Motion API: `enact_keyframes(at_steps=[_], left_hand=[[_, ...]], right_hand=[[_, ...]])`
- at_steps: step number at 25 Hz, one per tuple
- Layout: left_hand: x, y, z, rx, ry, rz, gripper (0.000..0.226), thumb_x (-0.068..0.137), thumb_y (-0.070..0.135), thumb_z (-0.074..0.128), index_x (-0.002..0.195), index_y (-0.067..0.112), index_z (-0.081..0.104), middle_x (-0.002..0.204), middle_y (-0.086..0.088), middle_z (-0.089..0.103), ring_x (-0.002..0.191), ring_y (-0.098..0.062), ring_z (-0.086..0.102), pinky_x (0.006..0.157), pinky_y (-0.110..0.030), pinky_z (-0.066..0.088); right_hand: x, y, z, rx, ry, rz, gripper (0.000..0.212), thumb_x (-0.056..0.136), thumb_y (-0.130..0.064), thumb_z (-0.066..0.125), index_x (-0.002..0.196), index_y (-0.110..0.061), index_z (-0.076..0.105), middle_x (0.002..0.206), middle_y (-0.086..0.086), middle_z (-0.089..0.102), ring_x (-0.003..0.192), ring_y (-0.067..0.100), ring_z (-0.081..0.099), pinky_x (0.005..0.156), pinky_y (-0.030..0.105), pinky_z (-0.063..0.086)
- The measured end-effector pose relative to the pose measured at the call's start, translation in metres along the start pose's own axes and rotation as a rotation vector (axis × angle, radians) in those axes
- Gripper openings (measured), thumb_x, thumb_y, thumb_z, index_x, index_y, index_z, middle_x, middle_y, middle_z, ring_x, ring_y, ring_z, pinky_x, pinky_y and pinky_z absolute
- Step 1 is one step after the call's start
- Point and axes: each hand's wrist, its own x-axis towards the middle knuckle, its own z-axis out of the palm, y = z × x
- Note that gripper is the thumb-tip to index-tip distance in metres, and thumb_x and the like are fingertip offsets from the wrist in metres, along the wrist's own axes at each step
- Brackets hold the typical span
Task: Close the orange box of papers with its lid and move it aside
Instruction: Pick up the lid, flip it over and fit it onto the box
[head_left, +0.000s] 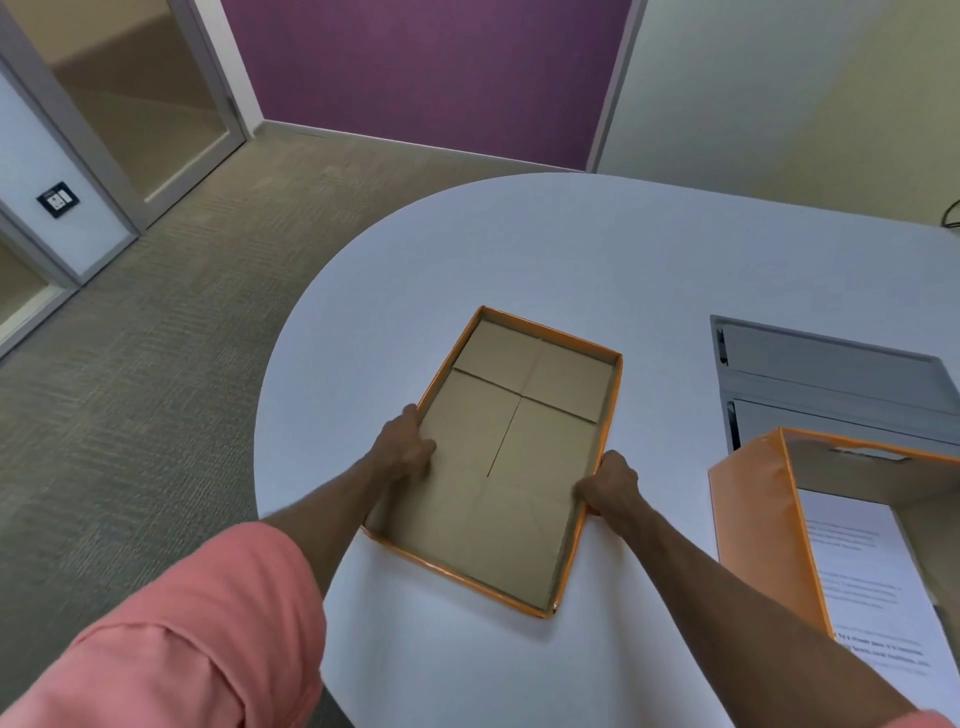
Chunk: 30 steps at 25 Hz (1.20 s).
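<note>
Two hands are on the lid, one at each long side — a sensible hold for something wide, shallow and light that must be lifted level, turned over and set down on the box. The left hand is curled over the left wall, thumb along the orange rim and fingers resting on the inner floor; the right hand is closed on the right wall nearer the person, pinching the thin card. The lid lies upside down on the white table, hollow side up, which is why its plain brown cardboard interior shows, with the seams of folded flaps crossing it and a low upright rim around it. Its outer skin is glossy orange, seen only as a narrow edge. The orange box stands open at the right, well apart from the lid, taller and thin-walled, with a hand-slot cut in its far wall and printed white papers lying flat inside. Behind it, a grey rectangular hatch is sunk into the tabletop. By my reckoning the closing has only begun — the lid must be flipped before it can fit, and thin card may flex if gripped unevenly.
</note>
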Motion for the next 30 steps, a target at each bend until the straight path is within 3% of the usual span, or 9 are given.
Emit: enact_keyframes(at_steps=[3, 7, 11, 17, 21, 23, 25, 30], left_hand=[[-0.005, 0.006, -0.005, -0.074, 0.011, -0.043, 0.029, 0.089, 0.010, 0.054, 0.117, 0.005, 0.047, 0.121, -0.017, 0.055, 0.106, -0.029, 0.055, 0.092, -0.040, 0.048], [-0.019, 0.023, -0.011, -0.123, 0.056, -0.055, 0.026, 0.086, 0.000, 0.056, 0.111, 0.001, 0.050, 0.116, -0.021, 0.054, 0.093, -0.025, 0.053, 0.076, -0.034, 0.047], [-0.039, 0.053, -0.014, -0.191, 0.144, -0.087, 0.032, 0.083, -0.008, 0.058, 0.113, 0.000, 0.050, 0.110, -0.017, 0.053, 0.094, -0.026, 0.054, 0.075, -0.034, 0.049], [-0.088, 0.120, -0.007, -0.237, 0.197, -0.031, 0.042, 0.080, -0.018, 0.054, 0.120, -0.006, 0.054, 0.113, -0.020, 0.059, 0.098, -0.031, 0.059, 0.074, -0.035, 0.052], [-0.128, 0.165, 0.008, -0.254, 0.214, 0.008, 0.050, 0.079, -0.020, 0.054, 0.127, -0.005, 0.051, 0.124, -0.022, 0.057, 0.110, -0.034, 0.057, 0.081, -0.039, 0.054], [-0.147, 0.186, 0.019, -0.260, 0.223, 0.030, 0.048, 0.080, -0.017, 0.055, 0.126, -0.004, 0.051, 0.125, -0.021, 0.056, 0.105, -0.030, 0.056, 0.079, -0.039, 0.053], [-0.166, 0.204, 0.031, -0.264, 0.231, 0.057, 0.044, 0.083, -0.012, 0.056, 0.126, -0.003, 0.050, 0.126, -0.020, 0.055, 0.103, -0.027, 0.055, 0.078, -0.038, 0.051], [-0.204, 0.242, 0.061, -0.261, 0.288, 0.127, 0.043, 0.083, -0.008, 0.059, 0.125, -0.003, 0.051, 0.132, -0.020, 0.050, 0.120, -0.032, 0.052, 0.086, -0.038, 0.053]], right_hand=[[0.003, 0.005, -0.007, 0.096, 0.022, 0.008, 0.034, 0.080, 0.010, 0.049, 0.113, 0.002, 0.049, 0.115, 0.024, 0.057, 0.102, 0.039, 0.063, 0.086, 0.053, 0.057], [0.001, 0.005, -0.036, 0.173, 0.024, -0.052, 0.041, 0.081, 0.013, 0.044, 0.118, 0.000, 0.053, 0.115, 0.027, 0.060, 0.083, 0.031, 0.058, 0.070, 0.039, 0.052], [-0.009, -0.004, -0.077, 0.238, 0.006, -0.127, 0.046, 0.082, 0.014, 0.042, 0.121, -0.006, 0.056, 0.111, 0.024, 0.063, 0.077, 0.030, 0.058, 0.060, 0.035, 0.050], [-0.032, -0.002, -0.159, 0.220, 0.032, -0.229, 0.035, 0.084, 0.014, 0.045, 0.113, -0.002, 0.059, 0.109, 0.027, 0.065, 0.081, 0.031, 0.061, 0.070, 0.044, 0.054], [-0.051, 0.017, -0.217, 0.183, 0.046, -0.269, 0.034, 0.085, 0.014, 0.049, 0.114, 0.002, 0.059, 0.104, 0.025, 0.066, 0.081, 0.034, 0.065, 0.067, 0.043, 0.057], [-0.059, 0.032, -0.242, 0.218, 0.024, -0.288, 0.034, 0.084, 0.016, 0.050, 0.113, 0.002, 0.060, 0.108, 0.026, 0.066, 0.094, 0.040, 0.067, 0.080, 0.051, 0.059], [-0.068, 0.050, -0.265, 0.244, 0.015, -0.307, 0.032, 0.084, 0.016, 0.051, 0.112, 0.002, 0.062, 0.109, 0.027, 0.066, 0.098, 0.041, 0.066, 0.085, 0.051, 0.058], [-0.084, 0.101, -0.306, 0.345, -0.069, -0.304, 0.031, 0.087, 0.017, 0.051, 0.115, 0.006, 0.060, 0.107, 0.030, 0.066, 0.087, 0.035, 0.065, 0.084, 0.052, 0.057]])
